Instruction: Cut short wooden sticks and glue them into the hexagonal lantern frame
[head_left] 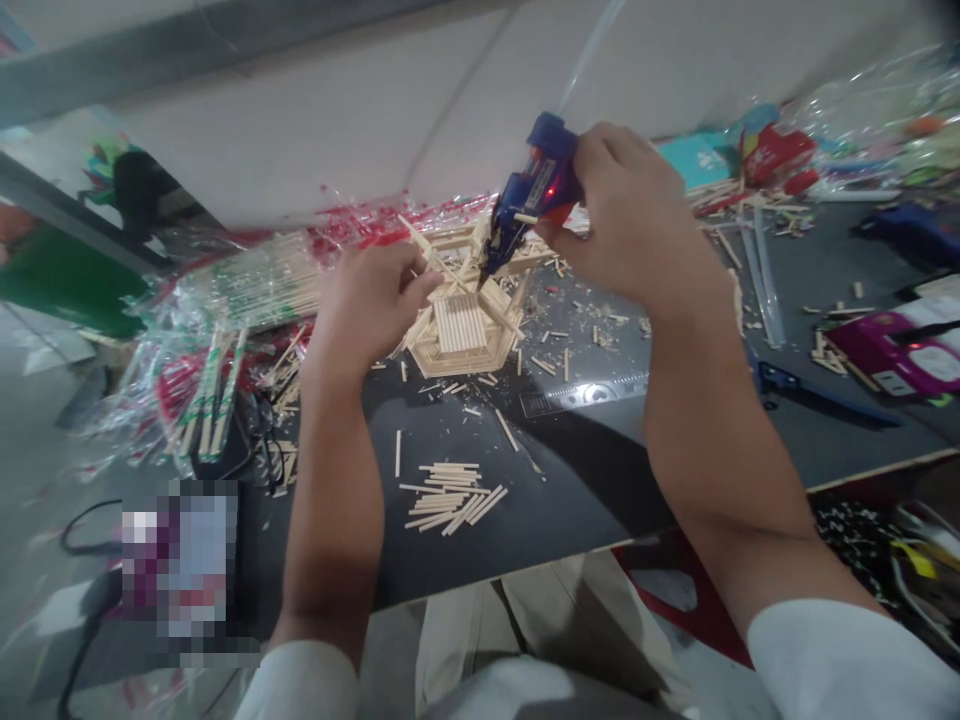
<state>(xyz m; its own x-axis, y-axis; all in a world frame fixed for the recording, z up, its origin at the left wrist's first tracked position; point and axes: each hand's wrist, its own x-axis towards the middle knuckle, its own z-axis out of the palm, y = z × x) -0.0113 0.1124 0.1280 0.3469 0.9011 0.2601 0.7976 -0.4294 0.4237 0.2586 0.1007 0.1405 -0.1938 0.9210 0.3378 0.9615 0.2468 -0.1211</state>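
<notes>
My right hand [637, 215] is clamped round the blue glue gun [541, 180], red light on, nozzle tipped down onto the top of the stick model [461, 320], which sits on the dark desk [585, 480] toward its far edge. My left hand [371, 300] pinches a thin stick [418, 240] at the model's upper left, fingers closed on it, just beside the nozzle.

Risks as I judge them:
- Left fingertips sit very near the hot tip, so a burn is likely if the gun slides left.
- Too much downward push could crack or shift the glued frame, since only one hand steadies it.
- Glue may string or drip onto the flat slatted panel.
- Loose cut sticks [450, 495] near me and scraps round the model could get stuck in stray glue.
- A clear glue stick trails up behind the gun; a snag there would jerk my aim.
</notes>
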